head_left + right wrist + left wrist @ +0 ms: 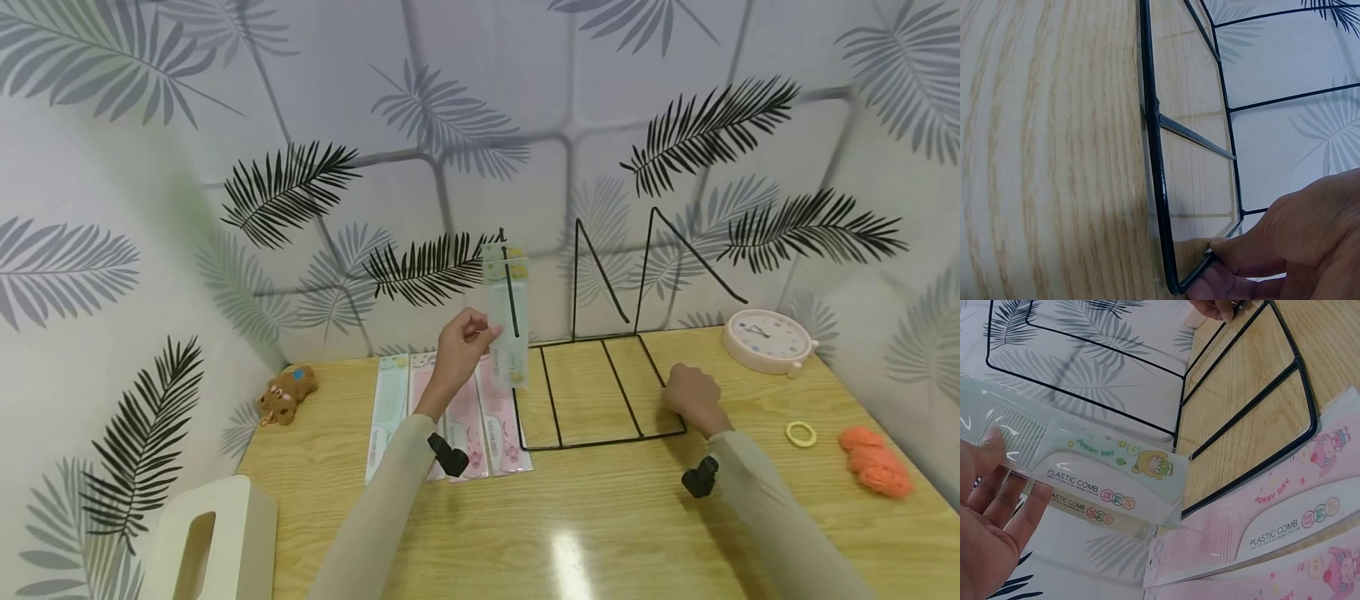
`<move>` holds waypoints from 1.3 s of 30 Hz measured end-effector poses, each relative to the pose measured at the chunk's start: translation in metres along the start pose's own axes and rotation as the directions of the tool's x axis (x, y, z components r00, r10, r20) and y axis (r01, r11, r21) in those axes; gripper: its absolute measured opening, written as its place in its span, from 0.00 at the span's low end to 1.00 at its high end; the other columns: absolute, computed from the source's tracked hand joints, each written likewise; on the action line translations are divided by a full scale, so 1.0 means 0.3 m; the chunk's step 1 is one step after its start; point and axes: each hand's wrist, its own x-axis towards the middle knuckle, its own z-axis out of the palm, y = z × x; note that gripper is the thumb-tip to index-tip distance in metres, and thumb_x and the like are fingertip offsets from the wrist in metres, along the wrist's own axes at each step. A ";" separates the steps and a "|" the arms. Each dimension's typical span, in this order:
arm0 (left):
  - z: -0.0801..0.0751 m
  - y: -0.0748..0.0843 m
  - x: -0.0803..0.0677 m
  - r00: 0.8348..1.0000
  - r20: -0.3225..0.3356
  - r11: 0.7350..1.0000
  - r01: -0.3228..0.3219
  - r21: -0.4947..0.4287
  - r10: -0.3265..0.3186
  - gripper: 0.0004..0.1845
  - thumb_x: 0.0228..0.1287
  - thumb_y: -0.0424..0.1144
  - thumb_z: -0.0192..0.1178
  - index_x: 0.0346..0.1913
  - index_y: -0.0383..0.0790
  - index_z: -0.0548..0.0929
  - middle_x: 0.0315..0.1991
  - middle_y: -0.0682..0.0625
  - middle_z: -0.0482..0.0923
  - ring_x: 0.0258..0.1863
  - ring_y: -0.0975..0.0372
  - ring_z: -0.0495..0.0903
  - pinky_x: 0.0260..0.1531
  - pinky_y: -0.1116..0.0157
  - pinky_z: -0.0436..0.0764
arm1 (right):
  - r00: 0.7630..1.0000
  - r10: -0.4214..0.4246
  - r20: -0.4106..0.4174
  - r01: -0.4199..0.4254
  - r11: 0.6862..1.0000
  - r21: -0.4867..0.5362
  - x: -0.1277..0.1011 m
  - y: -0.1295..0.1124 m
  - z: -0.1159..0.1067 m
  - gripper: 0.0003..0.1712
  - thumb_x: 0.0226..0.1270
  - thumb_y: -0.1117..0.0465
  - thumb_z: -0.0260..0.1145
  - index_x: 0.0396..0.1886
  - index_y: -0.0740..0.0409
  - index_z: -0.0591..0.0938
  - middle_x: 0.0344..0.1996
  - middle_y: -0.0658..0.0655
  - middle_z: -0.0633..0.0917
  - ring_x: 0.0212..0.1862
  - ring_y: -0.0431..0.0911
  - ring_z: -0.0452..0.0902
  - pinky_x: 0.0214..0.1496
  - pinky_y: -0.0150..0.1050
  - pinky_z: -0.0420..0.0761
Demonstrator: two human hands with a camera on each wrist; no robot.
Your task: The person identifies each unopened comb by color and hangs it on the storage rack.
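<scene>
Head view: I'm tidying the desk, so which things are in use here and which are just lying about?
In use: packaged comb held up by the left hand; wire rack under the right hand; packaged combs lying beside it.
Lying about: clock, hair tie, orange yarn, bear toy, tissue box.

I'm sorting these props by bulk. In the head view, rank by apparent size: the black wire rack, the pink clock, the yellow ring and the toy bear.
1. black wire rack
2. pink clock
3. toy bear, somewhat smaller than the clock
4. yellow ring
</scene>
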 end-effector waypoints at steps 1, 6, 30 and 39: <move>0.000 -0.001 0.001 1.000 -0.005 1.000 0.004 0.001 -0.004 0.06 0.72 0.33 0.67 0.43 0.35 0.80 0.38 0.42 0.87 0.33 0.59 0.83 0.48 0.40 0.84 | 1.000 -0.003 0.000 0.003 1.000 0.001 0.000 0.000 0.000 0.17 0.60 0.71 0.51 0.15 0.51 0.61 0.17 0.51 0.62 0.23 0.48 0.60 0.25 0.41 0.63; -0.005 -0.005 0.002 0.999 -0.019 0.999 0.038 -0.001 -0.038 0.09 0.72 0.35 0.68 0.47 0.34 0.82 0.42 0.43 0.89 0.37 0.61 0.84 0.49 0.45 0.85 | 1.000 -0.027 -0.003 0.027 1.000 0.010 0.002 0.007 0.001 0.18 0.59 0.72 0.50 0.14 0.50 0.60 0.16 0.49 0.58 0.22 0.45 0.55 0.24 0.38 0.59; -0.177 -0.090 -0.135 0.969 -0.205 0.990 0.130 -0.050 -0.138 0.12 0.76 0.32 0.62 0.57 0.30 0.80 0.51 0.34 0.83 0.46 0.56 0.87 0.48 0.66 0.85 | 1.000 -0.014 -0.002 0.014 1.000 0.028 0.011 0.016 0.002 0.17 0.57 0.69 0.52 0.13 0.49 0.61 0.16 0.51 0.62 0.23 0.48 0.61 0.24 0.42 0.64; -0.297 -0.127 -0.193 0.907 -0.343 0.964 0.265 0.011 -0.246 0.10 0.75 0.30 0.62 0.54 0.28 0.82 0.49 0.34 0.84 0.36 0.67 0.84 0.40 0.70 0.84 | 1.000 -0.021 -0.009 0.021 0.999 0.035 0.010 0.022 0.006 0.17 0.55 0.70 0.51 0.14 0.49 0.60 0.16 0.50 0.61 0.23 0.47 0.60 0.25 0.42 0.63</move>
